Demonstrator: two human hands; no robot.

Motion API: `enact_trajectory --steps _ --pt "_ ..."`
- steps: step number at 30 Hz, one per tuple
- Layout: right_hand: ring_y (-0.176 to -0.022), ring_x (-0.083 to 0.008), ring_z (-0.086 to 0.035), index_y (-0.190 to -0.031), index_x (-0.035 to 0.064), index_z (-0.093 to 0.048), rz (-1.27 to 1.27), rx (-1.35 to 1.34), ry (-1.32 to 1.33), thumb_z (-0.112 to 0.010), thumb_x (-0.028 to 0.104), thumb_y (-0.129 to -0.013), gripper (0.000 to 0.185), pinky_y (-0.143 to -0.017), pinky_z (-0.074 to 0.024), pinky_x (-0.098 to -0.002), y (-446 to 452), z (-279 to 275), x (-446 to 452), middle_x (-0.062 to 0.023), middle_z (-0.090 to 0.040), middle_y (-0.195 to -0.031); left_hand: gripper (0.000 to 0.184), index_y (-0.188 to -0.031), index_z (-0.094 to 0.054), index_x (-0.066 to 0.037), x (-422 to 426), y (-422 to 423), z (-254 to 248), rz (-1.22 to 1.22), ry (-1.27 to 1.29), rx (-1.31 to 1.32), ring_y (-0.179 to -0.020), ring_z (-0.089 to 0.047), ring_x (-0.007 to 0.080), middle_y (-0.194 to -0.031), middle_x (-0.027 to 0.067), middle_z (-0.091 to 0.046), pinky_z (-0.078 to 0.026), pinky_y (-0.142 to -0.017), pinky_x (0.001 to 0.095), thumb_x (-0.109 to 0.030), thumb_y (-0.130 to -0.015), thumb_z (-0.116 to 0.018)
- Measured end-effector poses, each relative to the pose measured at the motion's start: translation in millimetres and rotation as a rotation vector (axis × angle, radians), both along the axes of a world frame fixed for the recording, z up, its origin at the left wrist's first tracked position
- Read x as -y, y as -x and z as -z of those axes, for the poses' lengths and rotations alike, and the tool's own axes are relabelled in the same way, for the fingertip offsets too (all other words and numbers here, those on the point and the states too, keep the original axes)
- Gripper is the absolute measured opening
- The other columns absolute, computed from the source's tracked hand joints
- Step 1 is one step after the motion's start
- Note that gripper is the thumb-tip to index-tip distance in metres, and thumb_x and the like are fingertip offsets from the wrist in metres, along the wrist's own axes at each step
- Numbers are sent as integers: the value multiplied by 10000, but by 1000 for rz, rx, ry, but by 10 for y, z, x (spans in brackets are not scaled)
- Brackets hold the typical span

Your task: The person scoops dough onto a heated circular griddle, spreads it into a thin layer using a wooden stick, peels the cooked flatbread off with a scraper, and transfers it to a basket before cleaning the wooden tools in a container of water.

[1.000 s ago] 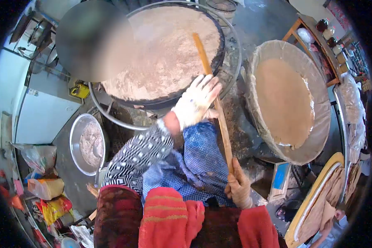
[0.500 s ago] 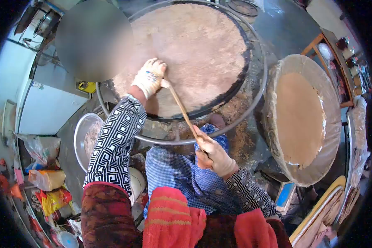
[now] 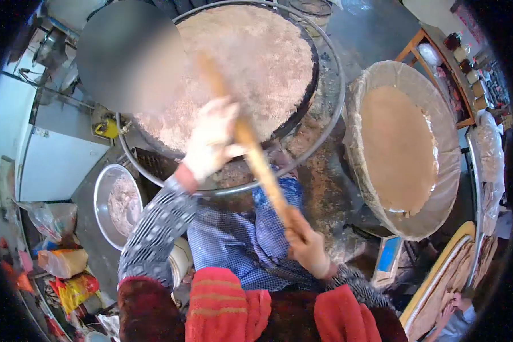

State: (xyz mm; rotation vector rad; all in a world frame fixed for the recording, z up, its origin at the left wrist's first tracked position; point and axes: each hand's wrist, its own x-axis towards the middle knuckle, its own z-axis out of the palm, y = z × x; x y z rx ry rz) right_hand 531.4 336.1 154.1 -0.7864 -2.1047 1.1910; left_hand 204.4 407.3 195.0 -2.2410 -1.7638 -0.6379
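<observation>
A long wooden stick (image 3: 261, 171) runs slantwise from near my lap out over a large round griddle, whose pale, grainy layer (image 3: 268, 62) covers most of its black surface. My right hand (image 3: 308, 245) is wrapped round the stick's near end. Further up, my left hand (image 3: 211, 134), in a whitish glove, grips the stick with the thumb along its side; motion smears its fingers. The far end of the stick is blurred above the layer.
A metal ring rail (image 3: 332, 122) circles the griddle. To the right stands a wide, cloth-lined basket (image 3: 356, 162) of brown batter-like stuff. A metal bowl (image 3: 101, 212) sits left. Flat brown sheets (image 3: 439, 285) are stacked lower right. A grey blur hides the upper left.
My left hand has left the layer's surface and now grips the stick midway. The stick's far end has swung up and away from me. The right hand has moved slightly lower.
</observation>
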Motion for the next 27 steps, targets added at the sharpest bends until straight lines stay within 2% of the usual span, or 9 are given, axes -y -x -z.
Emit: enact_trajectory --steps 1,2,3,4,9,14,21,25,27 --pt "-537 -261 -600 -1432 194 -401 186 1 477 -590 233 -930 538 -526 -507 -369 -164 -248 97 -118 -629 -726 920 -1291 -461 66 -361 -298 -72 150 8 67 -1258 -418 437 -1276 281 -493 -316 -1068 518 -724 -830 -364" --pt "-478 -187 -551 -1463 210 -361 378 -3 951 -576 245 -949 557 -486 -473 -318 -253 -388 131 -66 -580 -645 835 -1256 -481 69 -663 -505 57 289 -12 104 -1252 -426 427 -1256 267 -507 -327 -1078 493 -634 -806 -510" --pt "-478 -187 -551 -1463 210 -361 379 13 945 -576 245 -949 557 -486 -473 -318 -288 -384 128 -66 -580 -645 804 -1228 -497 69 -893 -735 261 250 211 -47 -1242 -438 417 -1258 255 -513 -337 -1085 466 -522 -705 -654" --pt "-450 -132 -458 -1480 181 -322 338 -96 1115 -557 256 -957 578 -437 -419 -293 -311 -359 110 -22 -497 -611 822 -1218 -508 67 -963 -785 541 183 51 -219 -1240 -446 401 -1263 247 -515 -345 -1087 450 -437 -605 -722" --pt "-370 -88 -321 -1501 229 -273 23 -413 1566 -488 312 -987 563 -377 -290 -259 -240 -262 -52 14 -354 -491 861 -1181 -525 80 -670 -365 207 115 196 -24 -1233 -461 395 -1214 224 -557 -345 -1086 435 -441 -537 -757" --pt "-365 -87 -334 -1486 240 -310 -190 -262 1539 -474 280 -995 519 -373 -291 -257 191 -171 -104 15 -380 -491 534 -1149 -550 25 24 360 402 -184 194 -74 -1255 -454 363 -1255 212 -544 -338 -1092 421 -284 -730 -668" --pt "-411 -64 -433 -1429 184 -433 -99 -10 1074 -555 222 -950 495 -354 -338 -205 641 -378 -338 20 -500 -580 701 -1344 -419 20 1632 552 310 -450 40 -17 -1244 -426 428 -1363 258 -431 -241 -1110 547 -320 -784 -670" --pt "-432 -78 -485 -1420 175 -448 -205 21 987 -569 188 -935 500 -354 -356 -218 1174 -182 -526 -2 -559 -664 308 -899 -585 -57 1862 600 829 -423 323 -198 -996 -541 351 -902 137 -570 -330 -1047 528 -313 -747 -666" --pt "-443 -85 -494 -1378 198 -509 -317 173 910 -597 182 -923 464 -365 -373 -239 1405 -422 -499 -8 -574 -683 297 -885 -588 -65 1833 505 818 -435 319 -188 -967 -548 343 -880 131 -573 -338 -1041 521 -317 -748 -662"
